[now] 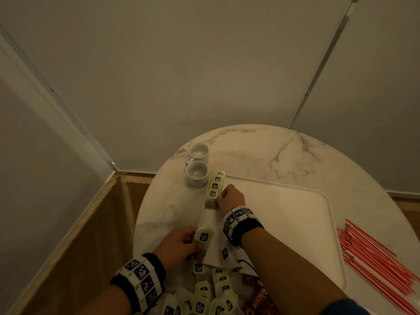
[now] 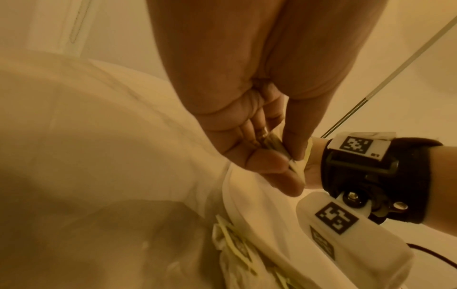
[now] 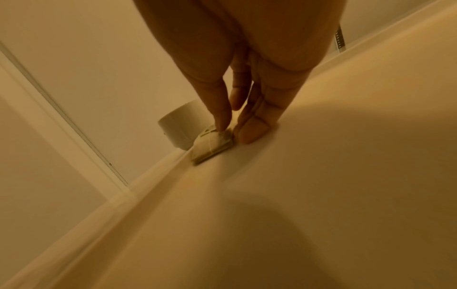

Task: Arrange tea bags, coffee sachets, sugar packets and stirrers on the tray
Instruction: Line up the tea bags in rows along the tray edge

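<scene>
A white tray (image 1: 284,212) lies on a round marble table (image 1: 261,146). A row of green-tagged tea bags (image 1: 216,185) runs along the tray's left rim. My right hand (image 1: 219,197) is at the near end of that row and pinches the last tea bag (image 3: 212,146) between thumb and fingers, down on the tray floor. My left hand (image 1: 193,241) hovers at the tray's near-left corner and holds a small stack of tea bags (image 1: 203,236) pinched between thumb and fingers (image 2: 267,164). A loose pile of tea bags (image 1: 204,296) lies on the table below it.
Two white cups (image 1: 196,176) stand just left of the tray's far corner, close to the tea bag row. Red stirrers (image 1: 375,258) lie in a heap right of the tray. Reddish coffee sachets (image 1: 261,301) sit by the tea bag pile. Walls stand behind the table.
</scene>
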`<move>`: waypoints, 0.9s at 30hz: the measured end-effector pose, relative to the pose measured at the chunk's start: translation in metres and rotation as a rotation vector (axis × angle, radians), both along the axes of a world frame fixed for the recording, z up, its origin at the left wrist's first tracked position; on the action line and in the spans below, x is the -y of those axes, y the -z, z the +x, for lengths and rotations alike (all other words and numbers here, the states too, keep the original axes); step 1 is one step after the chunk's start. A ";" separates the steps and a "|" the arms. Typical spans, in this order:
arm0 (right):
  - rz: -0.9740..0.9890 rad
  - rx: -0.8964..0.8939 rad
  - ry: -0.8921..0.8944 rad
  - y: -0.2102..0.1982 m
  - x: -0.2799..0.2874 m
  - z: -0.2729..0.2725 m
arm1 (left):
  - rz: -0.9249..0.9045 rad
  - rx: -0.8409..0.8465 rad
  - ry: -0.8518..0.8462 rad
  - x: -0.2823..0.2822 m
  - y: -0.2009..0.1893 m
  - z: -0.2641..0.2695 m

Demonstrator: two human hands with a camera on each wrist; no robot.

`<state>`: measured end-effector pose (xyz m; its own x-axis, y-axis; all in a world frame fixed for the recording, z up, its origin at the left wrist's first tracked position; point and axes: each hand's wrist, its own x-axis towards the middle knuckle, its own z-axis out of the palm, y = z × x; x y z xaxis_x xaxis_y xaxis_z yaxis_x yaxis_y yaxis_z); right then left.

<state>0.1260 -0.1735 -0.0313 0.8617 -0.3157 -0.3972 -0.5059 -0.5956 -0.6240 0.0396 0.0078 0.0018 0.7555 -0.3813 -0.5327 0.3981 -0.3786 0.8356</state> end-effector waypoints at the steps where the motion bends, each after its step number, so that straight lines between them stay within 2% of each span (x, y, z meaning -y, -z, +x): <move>1: 0.005 0.005 0.006 -0.001 0.002 -0.001 | -0.010 -0.002 -0.002 0.000 -0.001 0.000; 5: 0.089 0.038 0.032 -0.007 0.008 -0.014 | -0.058 0.018 -0.048 0.002 -0.008 0.006; 11: 0.611 -0.048 -0.107 -0.039 0.006 -0.054 | -0.116 0.055 -0.248 0.012 -0.011 0.017; 14: 0.775 -0.047 -0.080 -0.045 0.005 -0.068 | -0.112 0.088 -0.286 0.016 -0.009 0.021; 21: 0.654 0.062 -0.092 -0.036 0.007 -0.077 | -0.138 0.131 -0.242 0.023 -0.014 0.016; 27: 0.642 0.050 0.039 -0.033 0.015 -0.072 | -0.108 0.118 -0.270 0.019 -0.013 0.012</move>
<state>0.0542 -0.1881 0.0020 0.8768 -0.0602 -0.4771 -0.4806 -0.0772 -0.8735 0.0520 -0.0111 0.0145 0.8916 -0.2078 -0.4022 0.3698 -0.1784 0.9118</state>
